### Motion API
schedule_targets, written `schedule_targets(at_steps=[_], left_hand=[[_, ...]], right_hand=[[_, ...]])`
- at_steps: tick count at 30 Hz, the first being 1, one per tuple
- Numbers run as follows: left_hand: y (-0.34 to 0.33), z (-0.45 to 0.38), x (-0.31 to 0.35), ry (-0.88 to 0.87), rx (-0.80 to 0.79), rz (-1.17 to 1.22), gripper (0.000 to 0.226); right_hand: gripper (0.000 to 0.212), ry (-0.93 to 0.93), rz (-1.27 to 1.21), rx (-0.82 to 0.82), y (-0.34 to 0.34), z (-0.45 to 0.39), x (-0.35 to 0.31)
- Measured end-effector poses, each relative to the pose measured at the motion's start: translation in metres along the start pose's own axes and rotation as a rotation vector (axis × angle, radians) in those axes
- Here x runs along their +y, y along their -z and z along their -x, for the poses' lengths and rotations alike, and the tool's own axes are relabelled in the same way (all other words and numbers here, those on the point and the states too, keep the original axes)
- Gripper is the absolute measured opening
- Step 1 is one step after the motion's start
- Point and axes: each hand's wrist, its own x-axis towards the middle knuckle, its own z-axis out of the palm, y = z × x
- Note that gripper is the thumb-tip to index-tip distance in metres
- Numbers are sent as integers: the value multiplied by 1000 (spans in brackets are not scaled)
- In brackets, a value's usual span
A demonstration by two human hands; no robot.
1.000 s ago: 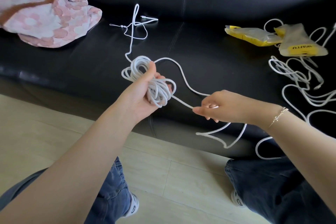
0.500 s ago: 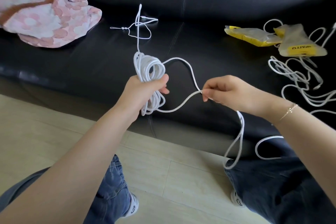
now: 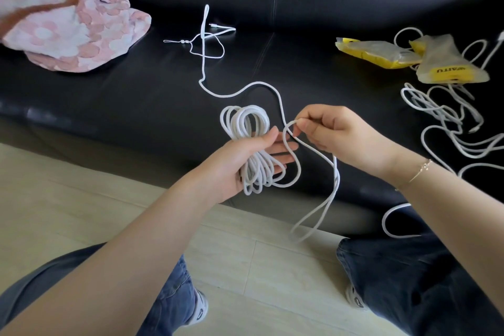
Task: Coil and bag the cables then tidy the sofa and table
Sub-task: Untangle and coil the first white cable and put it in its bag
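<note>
Left hand (image 3: 234, 163) grips white cable coil (image 3: 246, 128); right hand (image 3: 335, 136) pinches its loose strand
Coil's middle hidden under thumb; more cables (image 3: 447, 123) cut off at right edge

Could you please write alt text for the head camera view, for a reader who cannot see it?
A person's left hand holds a white cable coil while the right hand pinches its loose strand above a black sofa. More cables and yellow bags lie right.
</note>
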Motion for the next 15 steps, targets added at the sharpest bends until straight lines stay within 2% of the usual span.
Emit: schedule_targets(at_steps=[6, 11, 15], left_hand=[[-1, -1, 2, 13, 78, -27, 24], [3, -4, 3, 45, 134, -74, 26], [4, -2, 6, 67, 164, -167, 36]], right_hand=[[23, -2, 64, 1, -1, 1, -1], [26, 26, 243, -27, 7, 4, 3], [21, 185, 391, 23, 9, 6, 5]])
